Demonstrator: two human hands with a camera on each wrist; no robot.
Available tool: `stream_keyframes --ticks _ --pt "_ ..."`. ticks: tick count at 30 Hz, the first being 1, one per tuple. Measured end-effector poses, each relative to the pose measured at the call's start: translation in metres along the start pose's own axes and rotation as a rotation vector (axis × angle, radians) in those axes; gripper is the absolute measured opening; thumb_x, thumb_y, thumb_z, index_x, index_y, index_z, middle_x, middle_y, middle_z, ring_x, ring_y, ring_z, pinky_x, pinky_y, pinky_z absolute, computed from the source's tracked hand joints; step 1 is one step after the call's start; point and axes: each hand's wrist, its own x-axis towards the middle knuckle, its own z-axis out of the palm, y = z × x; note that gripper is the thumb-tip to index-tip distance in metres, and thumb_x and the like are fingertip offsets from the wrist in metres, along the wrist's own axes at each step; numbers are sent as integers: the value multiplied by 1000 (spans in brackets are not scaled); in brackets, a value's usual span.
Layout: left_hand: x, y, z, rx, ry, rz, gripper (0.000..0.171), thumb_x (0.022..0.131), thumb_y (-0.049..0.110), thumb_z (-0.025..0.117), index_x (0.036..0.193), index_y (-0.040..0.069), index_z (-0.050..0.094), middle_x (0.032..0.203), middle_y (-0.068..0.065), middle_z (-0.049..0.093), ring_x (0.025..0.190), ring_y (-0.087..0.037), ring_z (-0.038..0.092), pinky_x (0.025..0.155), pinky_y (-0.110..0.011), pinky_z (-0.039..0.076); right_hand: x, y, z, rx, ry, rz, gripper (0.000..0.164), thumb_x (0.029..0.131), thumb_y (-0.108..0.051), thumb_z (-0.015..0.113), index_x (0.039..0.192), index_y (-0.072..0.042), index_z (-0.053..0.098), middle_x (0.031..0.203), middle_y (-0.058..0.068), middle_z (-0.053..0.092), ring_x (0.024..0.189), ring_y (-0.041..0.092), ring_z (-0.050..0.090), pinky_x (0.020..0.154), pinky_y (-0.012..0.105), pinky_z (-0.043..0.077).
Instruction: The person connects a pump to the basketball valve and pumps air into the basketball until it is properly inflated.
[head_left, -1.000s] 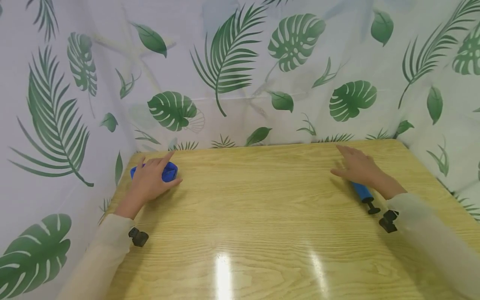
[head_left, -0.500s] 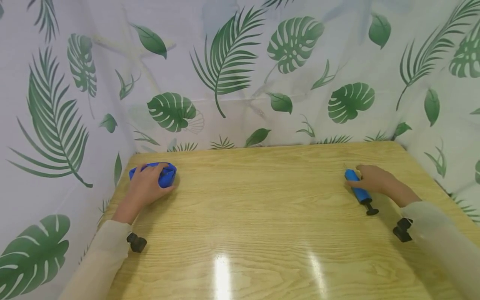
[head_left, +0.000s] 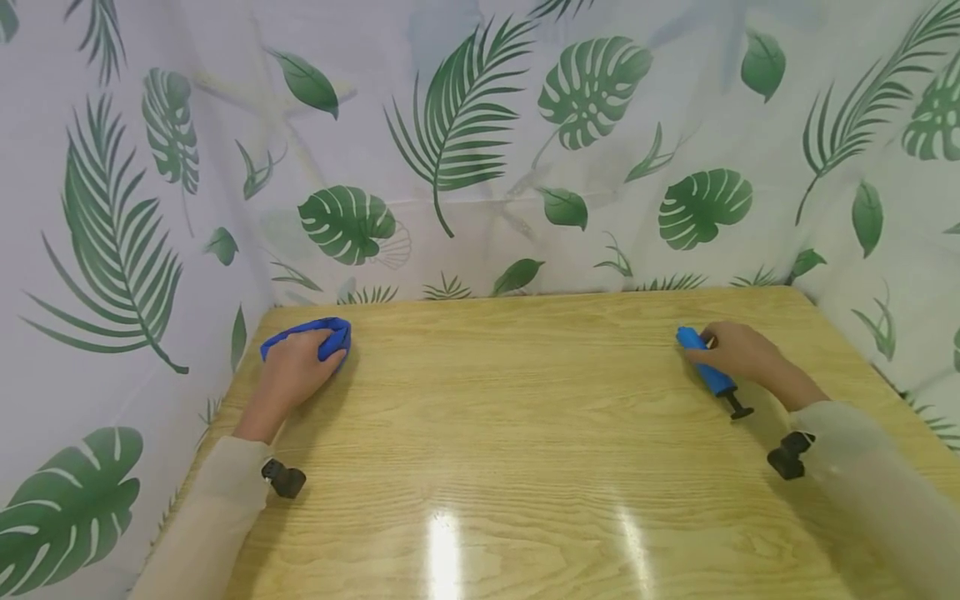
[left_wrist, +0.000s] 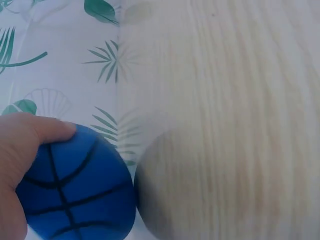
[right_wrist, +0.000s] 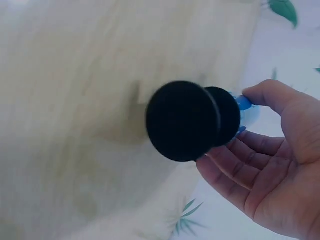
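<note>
At the far left of the table, my left hand [head_left: 294, 365] grips a blue toy basketball [head_left: 339, 336] with black lines; its top looks caved in and folded. In the left wrist view, the left hand [left_wrist: 25, 142] lies along the side of the ball [left_wrist: 82, 187]. On the right, my right hand [head_left: 750, 358] pinches the barrel of a blue hand pump [head_left: 711, 375] between thumb and fingers. The pump's round black handle end [right_wrist: 181, 121] faces the camera in the right wrist view, hiding most of the barrel beyond the right hand [right_wrist: 285, 165].
The wood-grain table [head_left: 495, 417] stretches between the two hands. White curtains with green leaf prints [head_left: 480, 167] hang behind it and at both sides. Black wrist cameras [head_left: 285, 479] sit at the cuffs.
My left fingers have curled onto the ball. From above the pump, my right hand has come down and taken hold of its barrel, and the pump has shifted slightly left and away.
</note>
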Motion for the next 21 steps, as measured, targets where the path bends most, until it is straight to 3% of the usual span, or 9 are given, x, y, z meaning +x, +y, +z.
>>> stream_keyframes --ticks 7,13,17,21 --pt "17 19 9 -128 149 -17 40 95 24 73 118 -9 70 110 -28 73 100 -46 71 86 -58 57 16 -38 -9 213 52 -41 61 107 -35 52 140 16 44 123 37 56 103 44 63 77 48 57" --pt "40 56 18 -249 241 -18 40 93 25 76 122 -2 72 117 -22 74 111 -43 70 97 -57 54 27 -93 -9 467 121 -140 63 109 -38 47 151 7 35 129 30 55 115 42 58 83 38 56" --pt "57 85 27 -316 285 -7 37 91 25 78 120 2 75 116 -18 75 113 -41 70 100 -56 53 32 -132 -3 661 124 -191 60 109 -39 45 153 0 34 127 25 54 108 38 64 80 31 58" --pt "68 110 38 -350 324 23 35 90 25 79 118 4 76 113 -16 76 110 -40 71 99 -53 55 32 -167 7 839 85 -244 56 110 -39 44 152 -3 35 120 21 55 94 28 68 77 33 60"
